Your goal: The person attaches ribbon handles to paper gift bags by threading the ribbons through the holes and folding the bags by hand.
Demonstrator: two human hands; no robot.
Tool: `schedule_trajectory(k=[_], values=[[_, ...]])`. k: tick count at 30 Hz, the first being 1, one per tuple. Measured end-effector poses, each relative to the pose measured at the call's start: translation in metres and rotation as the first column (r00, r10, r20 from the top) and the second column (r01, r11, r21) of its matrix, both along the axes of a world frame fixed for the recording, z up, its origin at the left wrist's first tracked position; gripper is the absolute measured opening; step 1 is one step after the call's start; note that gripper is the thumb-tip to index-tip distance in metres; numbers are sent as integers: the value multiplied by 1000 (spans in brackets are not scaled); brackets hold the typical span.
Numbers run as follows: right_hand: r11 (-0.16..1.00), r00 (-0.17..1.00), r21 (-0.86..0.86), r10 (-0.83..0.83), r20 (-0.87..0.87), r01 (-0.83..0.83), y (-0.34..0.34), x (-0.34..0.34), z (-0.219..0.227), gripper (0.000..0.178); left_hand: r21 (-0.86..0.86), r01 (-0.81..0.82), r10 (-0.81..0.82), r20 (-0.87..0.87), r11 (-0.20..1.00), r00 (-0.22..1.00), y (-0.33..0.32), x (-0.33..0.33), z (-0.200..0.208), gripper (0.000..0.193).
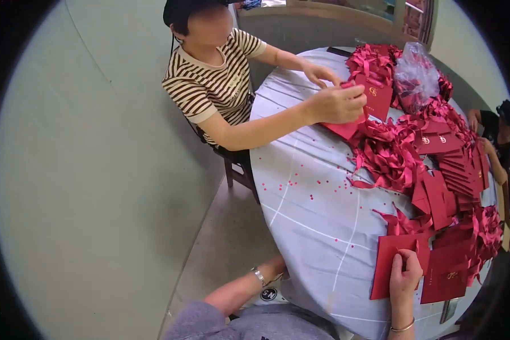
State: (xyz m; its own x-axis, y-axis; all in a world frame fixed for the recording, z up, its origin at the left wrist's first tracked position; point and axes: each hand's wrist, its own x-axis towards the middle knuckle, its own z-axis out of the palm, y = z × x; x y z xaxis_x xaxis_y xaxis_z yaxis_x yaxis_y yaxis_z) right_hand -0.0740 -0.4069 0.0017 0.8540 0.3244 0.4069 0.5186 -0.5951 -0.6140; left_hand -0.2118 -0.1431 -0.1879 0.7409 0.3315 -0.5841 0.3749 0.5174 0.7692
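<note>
My right hand (pixel 406 275), with a bangle at its wrist, is closed at a flat red paper gift bag (pixel 383 266) near the table's front edge. Its thumb and fingers are pressed together on the bag, by a bit of red ribbon. Only part of my left hand (pixel 279 266) shows, beyond a wristwatch; the fingers are hidden behind the table's edge. Another red bag (pixel 443 277) with a gold emblem lies just right of my right hand. Loose red ribbons (pixel 405 222) lie just beyond the bag I hold.
Across the round cloth-covered table (pixel 306 226), a person in a striped shirt (pixel 221 85) handles a red bag (pixel 345 127). Rows of red bags (pixel 459 170), ribbon heaps (pixel 388 153) and a clear plastic bag (pixel 416 73) fill the right side. Small red dots (pixel 311 197) are scattered about. Another person sits far right.
</note>
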Motion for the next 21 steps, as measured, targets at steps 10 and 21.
schedule_trajectory(k=[10, 21], values=[[999, 999, -30, -29, -17, 29, 2, -2, -2, 7, 7, 47, -47, 58, 999, 997, -12, 25, -28, 35], [987, 998, -155, -45, 34, 50, -3, -1, 2, 7, 30, 89, -90, 53, 996, 994, -15, 46, -62, 35]])
